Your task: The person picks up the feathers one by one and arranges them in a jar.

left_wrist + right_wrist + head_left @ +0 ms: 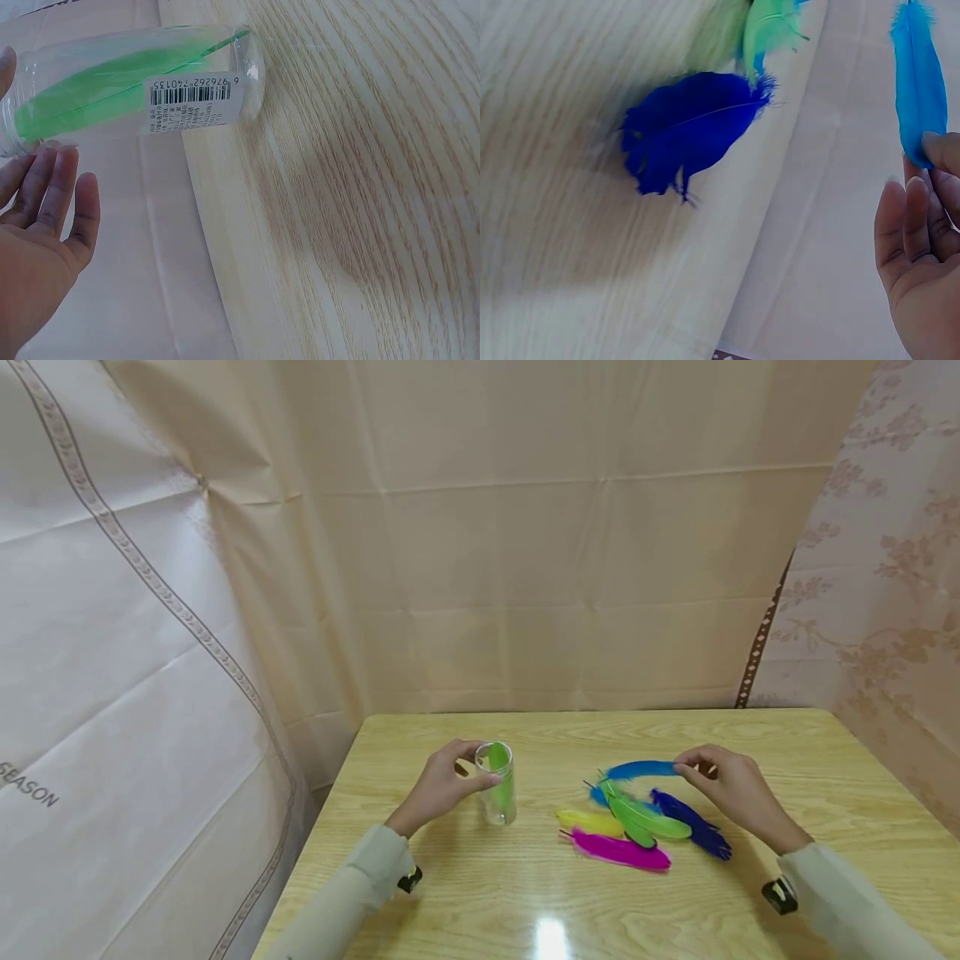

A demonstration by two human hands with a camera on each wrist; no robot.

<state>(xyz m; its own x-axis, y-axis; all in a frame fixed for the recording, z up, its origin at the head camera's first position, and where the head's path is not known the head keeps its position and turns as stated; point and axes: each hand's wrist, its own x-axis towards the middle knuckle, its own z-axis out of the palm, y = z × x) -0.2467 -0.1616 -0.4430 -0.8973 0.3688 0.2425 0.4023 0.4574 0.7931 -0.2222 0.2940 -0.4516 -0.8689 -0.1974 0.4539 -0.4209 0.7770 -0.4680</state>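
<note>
A clear glass jar stands upright on the table, with a green feather leaning inside it and a barcode label on its side. My left hand grips the jar near its rim, thumb on one side and fingers on the other. Between thumb and fingertips my right hand pinches the broad tip of a light blue feather, raised over the pile. Below it lie a dark blue feather, green feathers, a yellow feather and a magenta feather.
The wood-grain table ends at a back edge before a hanging beige cloth. A white patterned sheet hangs at the left, a floral one at the right. Another blue feather lies partly under the green ones.
</note>
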